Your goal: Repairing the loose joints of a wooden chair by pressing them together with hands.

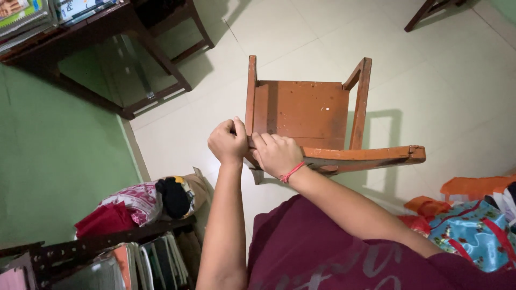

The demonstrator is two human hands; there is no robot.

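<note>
- Gripping the orange-brown wooden chair (pixel 301 110) by its top back rail, we have both hands on it: the left hand (pixel 228 142) is curled into a fist over the rail's end, and the fingers of the right hand (pixel 277 154) are folded down over the rail just beside it.
- We see the chair standing upright on the pale tiled floor (pixel 451 80), directly in front of us, its seat bare.
- We judge the chair stiff and solid, likely of moderate weight; the worn paint looks dry, so slipping seems unlikely, and nothing about it looks fragile.
- We think the back rail is a sound place to hold; the side rails by the seat would give better balance for a lift.
- We note its hard corners and the rail end sticking out to the right.
- We find open floor beyond the chair and to its right.
- We are hemmed in on the left by a dark wooden table (pixel 97 37) against the green wall (pixel 48 161), a metal rack (pixel 86 249) with a heap of cloth bundles (pixel 145 201), and on the right by colourful bags (pixel 473 225).
</note>
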